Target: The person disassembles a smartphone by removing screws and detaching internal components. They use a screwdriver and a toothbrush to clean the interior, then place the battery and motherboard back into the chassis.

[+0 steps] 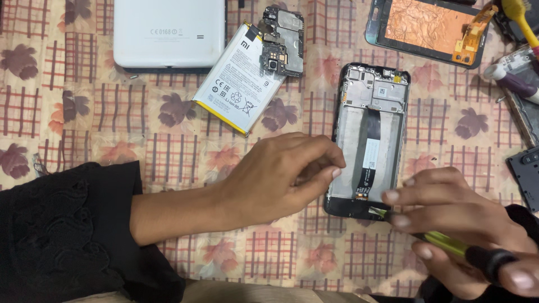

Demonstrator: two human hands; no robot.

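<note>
An open phone frame [370, 140] lies flat on a cloth [84, 112] with flowers and red squares. It has no back and no battery in it. A black strip [368, 160] runs down its middle.

The left hand [281, 174] is just left of the phone frame, near its bottom half. Its fingers are curled close together, and the thumb tip and fingertips [336, 173] touch the left edge of the frame. I cannot tell if they pinch anything small. A black sleeve [67, 235] covers that arm.

The right hand [460, 224] is below and to the right of the phone frame. Its fingers are wrapped tight around a screwdriver [449, 244] with a green and black handle. The tip of the screwdriver touches the bottom end of the frame, just under the black strip.

Up and to the left of the phone frame lies a white battery [238, 78] with a yellow edge. A small dark circuit board [281, 42] sits between the battery and the top of the frame, touching the battery's corner. Farther left of that is a white back cover [168, 33].

Up and to the right of the phone frame lies a screen part [426, 28] with an orange-brown back. More tools [516, 78] lie far to the right of the frame.
</note>
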